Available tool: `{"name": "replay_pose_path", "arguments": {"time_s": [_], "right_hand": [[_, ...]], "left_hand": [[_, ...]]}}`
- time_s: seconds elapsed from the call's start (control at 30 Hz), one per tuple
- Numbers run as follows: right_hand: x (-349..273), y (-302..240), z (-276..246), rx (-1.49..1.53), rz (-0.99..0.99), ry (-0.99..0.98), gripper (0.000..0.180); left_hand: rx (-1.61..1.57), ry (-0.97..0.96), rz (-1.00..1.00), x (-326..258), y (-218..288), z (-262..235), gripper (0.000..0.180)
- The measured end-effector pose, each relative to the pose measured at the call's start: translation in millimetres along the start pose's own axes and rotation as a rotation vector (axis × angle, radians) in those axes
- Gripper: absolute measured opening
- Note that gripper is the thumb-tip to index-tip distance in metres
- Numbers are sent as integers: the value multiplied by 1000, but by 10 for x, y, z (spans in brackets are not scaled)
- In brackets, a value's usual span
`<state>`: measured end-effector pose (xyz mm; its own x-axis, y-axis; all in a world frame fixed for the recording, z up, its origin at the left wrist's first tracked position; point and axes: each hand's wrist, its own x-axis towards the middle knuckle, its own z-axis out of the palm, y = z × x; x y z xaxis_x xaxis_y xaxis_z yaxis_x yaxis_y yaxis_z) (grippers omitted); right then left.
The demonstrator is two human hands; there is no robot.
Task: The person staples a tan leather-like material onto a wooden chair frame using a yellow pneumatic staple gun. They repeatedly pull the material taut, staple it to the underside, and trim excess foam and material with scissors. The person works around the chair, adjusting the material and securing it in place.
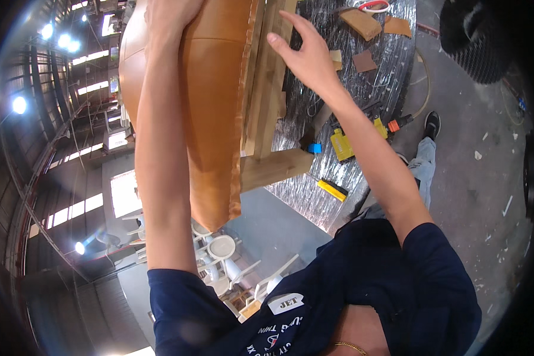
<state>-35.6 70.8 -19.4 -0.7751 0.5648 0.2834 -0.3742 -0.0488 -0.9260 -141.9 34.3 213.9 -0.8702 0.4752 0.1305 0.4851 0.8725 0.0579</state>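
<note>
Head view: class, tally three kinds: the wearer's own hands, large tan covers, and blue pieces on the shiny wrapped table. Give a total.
Hands: 2 (left hand, right hand)
Large tan cover: 1
Blue piece: 1
Total: 4

The shirt [362, 255] is dark blue with short sleeves [175, 291], a white tag [286, 304] and white letters [267, 330]. The thin chain [351, 347] is gold, the jeans [424, 163] are light blue, the shoe [432, 124] is dark.
</note>
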Motion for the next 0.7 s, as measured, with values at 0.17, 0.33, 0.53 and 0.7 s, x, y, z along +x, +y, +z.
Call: {"name": "replay_pose_path", "arguments": {"time_s": [0.17, 0.33, 0.53, 0.7], "right_hand": [[28, -232, -110, 5, -47, -13, 61], [-272, -299, -50, 114, 81, -157, 55], [-958, -722, 80, -77, -332, -340, 50], [-1497, -1199, 667, 162, -920, -724, 57]], "left_hand": [[654, 109, 246, -25, -360, 233, 133], [371, 102, 250, 574, -152, 219, 117], [61, -49, -13, 625, -84, -427, 69], [42, 265, 91, -263, -1604, -294, 68]]}}
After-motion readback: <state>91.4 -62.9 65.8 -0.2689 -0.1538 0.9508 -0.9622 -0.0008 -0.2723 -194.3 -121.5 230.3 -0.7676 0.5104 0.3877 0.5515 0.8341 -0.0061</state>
